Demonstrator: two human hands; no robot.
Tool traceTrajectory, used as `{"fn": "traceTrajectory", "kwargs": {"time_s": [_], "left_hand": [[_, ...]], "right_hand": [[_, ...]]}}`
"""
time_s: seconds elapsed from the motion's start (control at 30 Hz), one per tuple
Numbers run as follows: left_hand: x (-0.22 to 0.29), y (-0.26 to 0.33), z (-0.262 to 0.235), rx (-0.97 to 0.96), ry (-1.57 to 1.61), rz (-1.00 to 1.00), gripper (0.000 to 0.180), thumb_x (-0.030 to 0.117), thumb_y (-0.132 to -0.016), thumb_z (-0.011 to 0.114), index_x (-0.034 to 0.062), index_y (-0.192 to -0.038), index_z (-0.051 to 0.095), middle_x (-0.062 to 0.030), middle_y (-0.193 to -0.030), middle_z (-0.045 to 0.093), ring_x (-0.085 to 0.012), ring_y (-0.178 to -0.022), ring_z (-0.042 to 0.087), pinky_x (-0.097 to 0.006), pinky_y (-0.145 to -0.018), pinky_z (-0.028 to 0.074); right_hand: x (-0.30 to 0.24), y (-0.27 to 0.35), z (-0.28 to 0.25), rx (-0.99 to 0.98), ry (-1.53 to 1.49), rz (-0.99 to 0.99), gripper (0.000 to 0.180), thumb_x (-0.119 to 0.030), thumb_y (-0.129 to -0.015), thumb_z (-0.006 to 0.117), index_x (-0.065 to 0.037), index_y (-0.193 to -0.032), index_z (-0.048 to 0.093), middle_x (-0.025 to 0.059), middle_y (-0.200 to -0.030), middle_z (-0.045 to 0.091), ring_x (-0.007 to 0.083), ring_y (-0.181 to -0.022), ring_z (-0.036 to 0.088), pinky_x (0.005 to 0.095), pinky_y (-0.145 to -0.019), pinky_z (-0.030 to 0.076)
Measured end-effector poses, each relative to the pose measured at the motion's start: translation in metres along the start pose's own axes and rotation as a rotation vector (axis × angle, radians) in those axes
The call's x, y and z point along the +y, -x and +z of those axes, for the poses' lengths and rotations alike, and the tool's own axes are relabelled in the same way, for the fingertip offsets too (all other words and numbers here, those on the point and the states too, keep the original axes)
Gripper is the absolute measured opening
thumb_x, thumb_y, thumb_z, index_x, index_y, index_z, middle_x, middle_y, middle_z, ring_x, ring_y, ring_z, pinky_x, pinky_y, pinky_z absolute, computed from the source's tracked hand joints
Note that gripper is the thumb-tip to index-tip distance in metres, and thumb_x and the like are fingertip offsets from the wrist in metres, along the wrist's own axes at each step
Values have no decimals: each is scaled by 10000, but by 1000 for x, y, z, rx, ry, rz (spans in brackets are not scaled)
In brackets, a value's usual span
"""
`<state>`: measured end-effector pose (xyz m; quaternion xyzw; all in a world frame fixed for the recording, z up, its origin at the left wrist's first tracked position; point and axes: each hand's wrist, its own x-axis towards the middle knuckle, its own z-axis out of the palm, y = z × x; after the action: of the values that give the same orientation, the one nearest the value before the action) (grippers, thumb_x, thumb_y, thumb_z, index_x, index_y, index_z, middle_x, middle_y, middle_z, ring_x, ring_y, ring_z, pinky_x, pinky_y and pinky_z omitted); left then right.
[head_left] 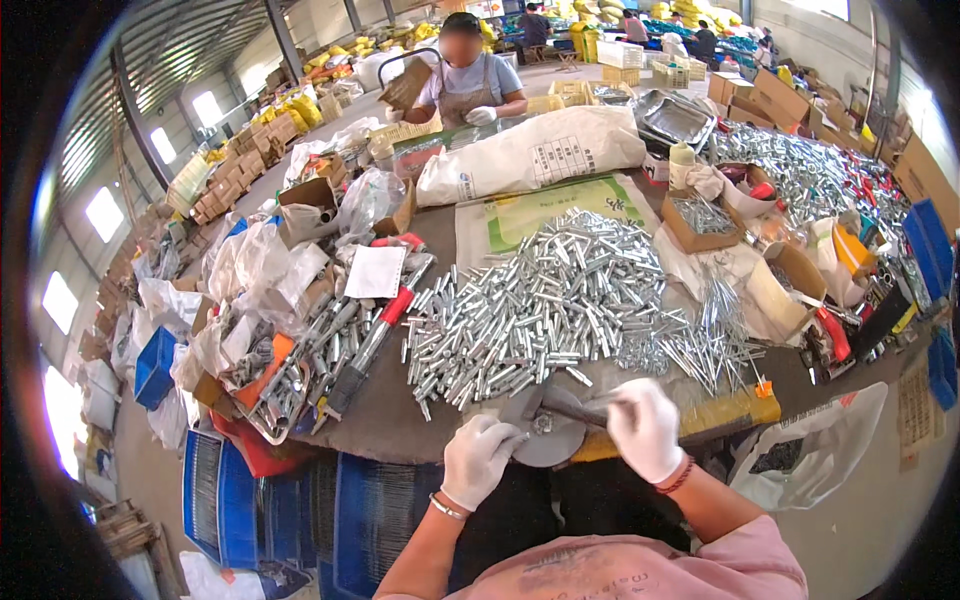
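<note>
Two gloved hands work at our table edge: our left hand point(478, 458) steadies the round metal block point(548, 432) with curled fingers, our right hand point(645, 428) grips a hammer point(572, 408) over it, metal tubes point(545, 305) heaped within reach.

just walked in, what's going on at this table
A person in white gloves works at the near edge of a cluttered table. The right hand grips a dark hammer-like tool over a round grey block; the left hand steadies a small part there. A pile of silver metal tubes lies just beyond.
</note>
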<state>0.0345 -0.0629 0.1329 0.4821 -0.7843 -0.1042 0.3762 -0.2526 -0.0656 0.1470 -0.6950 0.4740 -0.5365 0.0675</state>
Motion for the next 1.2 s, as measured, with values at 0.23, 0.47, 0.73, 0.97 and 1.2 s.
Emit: {"fn": "traceTrajectory", "kwargs": {"time_s": [0.23,0.47,0.73,0.97,1.2], "left_hand": [[-6,0,15,84,-111,-95,159,161,-874,872,159,-1024,821,-79,-1053,766,-331,-918,756,-445,-766,605],[-4,-3,14,51,-165,-103,179,174,-811,905,191,-976,837,-38,-903,749,-286,-800,751,-406,-686,596],[-4,-1,14,49,-148,-115,235,231,-784,932,201,-1005,857,-29,-905,751,-272,-791,751,-413,-692,593],[-4,-1,16,63,-177,-88,273,229,-779,922,202,-1045,864,-29,-915,751,-273,-804,749,-414,-701,593],[-2,-4,17,96,-180,-77,258,193,-784,914,183,-1034,851,-48,-966,761,-286,-853,751,-413,-736,599]], "right_hand": [[49,14,-23,68,98,413,189,28,-938,764,-41,-1075,654,80,-911,698,189,-730,701,335,-698,574],[59,14,-21,-8,46,545,171,52,-952,743,-32,-1061,642,58,-890,673,124,-689,645,297,-673,540],[58,21,-20,89,-70,631,175,61,-944,738,-31,-1056,639,57,-893,670,125,-697,636,299,-680,539],[59,22,-21,75,-60,604,171,57,-941,737,-34,-1053,646,61,-888,668,138,-694,643,307,-688,548],[61,21,-20,85,-28,551,176,58,-934,742,-35,-1054,653,64,-883,673,152,-689,653,314,-686,555]]}}
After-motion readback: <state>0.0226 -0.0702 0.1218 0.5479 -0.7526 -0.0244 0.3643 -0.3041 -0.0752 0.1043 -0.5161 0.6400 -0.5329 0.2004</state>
